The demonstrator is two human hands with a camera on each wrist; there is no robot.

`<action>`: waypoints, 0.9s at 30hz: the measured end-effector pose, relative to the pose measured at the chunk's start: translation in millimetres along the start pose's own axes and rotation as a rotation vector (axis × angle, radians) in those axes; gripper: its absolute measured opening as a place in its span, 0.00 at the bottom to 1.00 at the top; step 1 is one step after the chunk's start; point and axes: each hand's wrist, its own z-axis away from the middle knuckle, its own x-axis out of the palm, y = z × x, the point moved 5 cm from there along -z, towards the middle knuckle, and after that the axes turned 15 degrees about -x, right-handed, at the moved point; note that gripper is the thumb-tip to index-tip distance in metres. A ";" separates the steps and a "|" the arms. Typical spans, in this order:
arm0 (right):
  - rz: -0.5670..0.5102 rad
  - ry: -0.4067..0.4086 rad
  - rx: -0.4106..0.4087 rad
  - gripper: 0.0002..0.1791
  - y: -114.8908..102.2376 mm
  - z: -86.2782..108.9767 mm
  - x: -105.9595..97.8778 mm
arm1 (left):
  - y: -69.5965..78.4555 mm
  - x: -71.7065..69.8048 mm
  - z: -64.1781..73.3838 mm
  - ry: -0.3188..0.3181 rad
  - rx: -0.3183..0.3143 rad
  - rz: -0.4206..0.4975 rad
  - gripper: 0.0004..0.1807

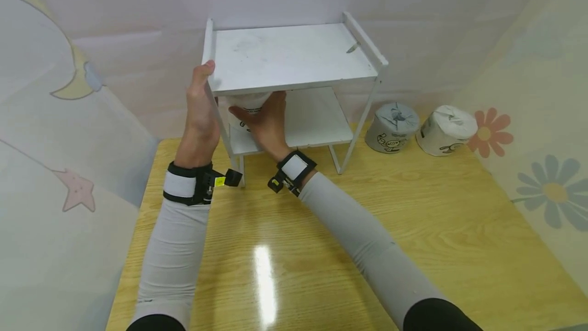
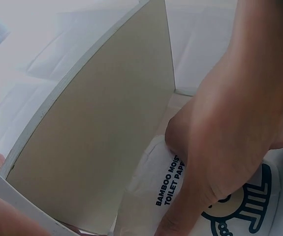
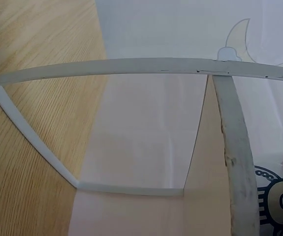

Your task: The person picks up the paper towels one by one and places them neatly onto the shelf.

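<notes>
A white two-tier shelf rack [image 1: 294, 55] stands at the back of the wooden table. At its left side my left hand [image 1: 200, 116] holds the frame, the thumb lying at the top tier's edge. My right hand [image 1: 270, 124] reaches under the top tier and grips a paper-wrapped toilet roll [image 2: 148, 172] at the left end of the lower tier [image 1: 317, 116]. Thumb and fingers spread round the roll's side in the left wrist view. The top tier hides part of the roll from above. Printed lettering and a cartoon show on its wrapper.
Two more wrapped toilet rolls, one greyish [image 1: 392, 129] and one white [image 1: 445, 132], stand on the table [image 1: 349, 249] right of the rack. Printed cloth walls [image 1: 138, 111] close in the back and both sides.
</notes>
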 end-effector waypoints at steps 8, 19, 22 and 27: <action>0.005 -0.002 0.015 0.62 -0.3 -0.5 3.5 | -0.7 -2.6 0.8 -0.004 0.001 0.000 0.36; 0.051 -0.070 0.006 0.68 -2.2 4.8 -13.2 | -2.0 -2.4 0.6 0.024 -0.027 -0.010 0.35; 0.034 -0.074 0.026 0.68 -3.4 7.4 -21.9 | -1.1 -3.5 1.5 0.044 -0.031 -0.033 0.36; 0.026 -0.086 0.004 0.67 -7.5 11.7 -34.7 | 0.1 -3.5 2.4 0.053 -0.033 -0.058 0.36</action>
